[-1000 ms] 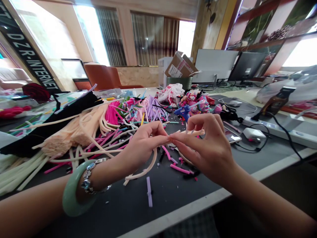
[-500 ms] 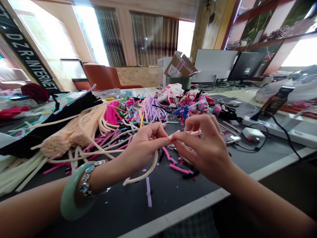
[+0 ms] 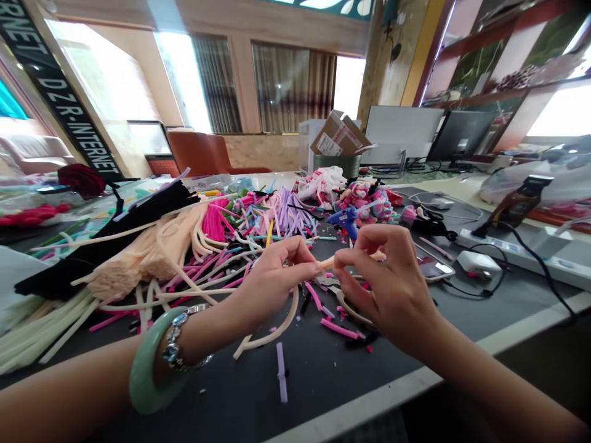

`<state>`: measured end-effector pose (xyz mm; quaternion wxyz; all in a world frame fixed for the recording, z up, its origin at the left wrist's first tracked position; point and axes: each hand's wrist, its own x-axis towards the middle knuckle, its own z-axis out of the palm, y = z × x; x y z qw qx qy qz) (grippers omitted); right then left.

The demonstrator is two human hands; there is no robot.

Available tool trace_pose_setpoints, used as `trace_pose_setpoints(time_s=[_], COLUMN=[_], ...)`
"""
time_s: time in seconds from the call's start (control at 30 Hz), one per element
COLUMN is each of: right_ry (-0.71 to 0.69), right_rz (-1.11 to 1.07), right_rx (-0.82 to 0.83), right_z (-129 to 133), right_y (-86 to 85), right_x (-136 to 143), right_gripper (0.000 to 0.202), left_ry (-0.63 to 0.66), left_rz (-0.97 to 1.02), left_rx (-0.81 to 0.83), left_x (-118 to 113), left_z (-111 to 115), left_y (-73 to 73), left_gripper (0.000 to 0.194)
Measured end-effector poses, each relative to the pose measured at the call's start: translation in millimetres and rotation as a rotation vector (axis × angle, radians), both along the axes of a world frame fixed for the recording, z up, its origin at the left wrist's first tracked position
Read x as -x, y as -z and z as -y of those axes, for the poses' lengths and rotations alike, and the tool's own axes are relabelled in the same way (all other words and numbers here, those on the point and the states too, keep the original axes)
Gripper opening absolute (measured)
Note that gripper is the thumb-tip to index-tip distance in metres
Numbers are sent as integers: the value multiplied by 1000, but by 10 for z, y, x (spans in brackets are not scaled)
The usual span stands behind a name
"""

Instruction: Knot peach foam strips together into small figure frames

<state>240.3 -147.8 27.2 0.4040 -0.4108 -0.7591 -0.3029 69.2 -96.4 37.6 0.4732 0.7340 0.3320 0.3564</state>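
A peach pipe cleaner (image 3: 327, 264) runs between my two hands above the table. My left hand (image 3: 270, 277) pinches it between thumb and index finger, and a long curved tail hangs below that hand with a small bend at its end. On the other side, my right hand (image 3: 388, 280) has its thumb and fingertips closed on the same pipe cleaner. Part of the stem is hidden behind the fingers of both hands. A purple pipe cleaner piece (image 3: 281, 372) lies on the dark table (image 3: 240, 400) below the hands.
Thick bundles of peach pipe cleaners (image 3: 133, 258) and a black bundle (image 3: 60, 264) lie at the left. A blue glue gun (image 3: 346, 218) sits behind my right hand. To the right are a phone (image 3: 436, 271), a white charger (image 3: 479, 264) and a power strip (image 3: 512, 249) with cables.
My hands have moved slightly apart, so more of the pipe cleaner shows between them. The camera view has tilted up a little.
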Motion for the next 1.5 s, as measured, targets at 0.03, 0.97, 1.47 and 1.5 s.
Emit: trace_pose_setpoints(time_s=[0.03,0.97,1.47,1.5], right_ry=[-8,13,0,-3], right_rz=[0,-8,0,1], right_rx=[-3,-32,-30,-30], right_z=[0,8,-6,-6], right_y=[-3,45,62,62], right_x=[-6,-58,-99,-102], right_gripper=[3,6,19,20], left_ry=[-3,-42,-38,-39], left_rz=[5,102,109,109], left_rx=[1,41,30,30], left_x=[2,40,41,42], left_z=[-10,-172,-176,-177], left_y=[-2,24,14,16], left_gripper=[18,16,15,15])
